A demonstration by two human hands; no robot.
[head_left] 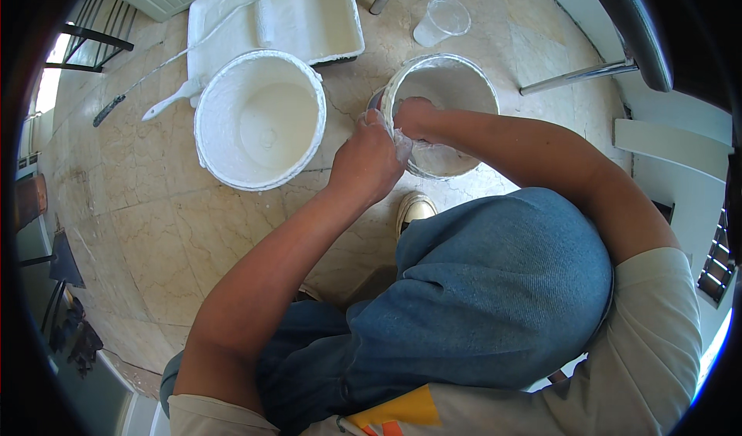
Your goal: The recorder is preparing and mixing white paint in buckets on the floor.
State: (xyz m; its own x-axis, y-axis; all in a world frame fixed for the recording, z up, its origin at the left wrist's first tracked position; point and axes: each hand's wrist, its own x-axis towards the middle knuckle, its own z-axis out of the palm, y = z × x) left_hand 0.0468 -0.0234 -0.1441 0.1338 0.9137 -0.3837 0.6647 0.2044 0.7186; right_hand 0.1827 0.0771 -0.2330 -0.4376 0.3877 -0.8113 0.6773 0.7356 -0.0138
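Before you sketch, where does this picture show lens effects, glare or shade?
Head view: black, rounded corners from the wide lens; head view: a washed-out bright patch at the left edge; head view: glints on the metal leg; head view: greyer shade inside the bucket around the right hand.

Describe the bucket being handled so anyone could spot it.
Start from the large white paint tray. Below and right of it, a bucket stands on the floor. Unlike the neighbouring bucket to its left, it has the left hand at its rim and the right hand inside.
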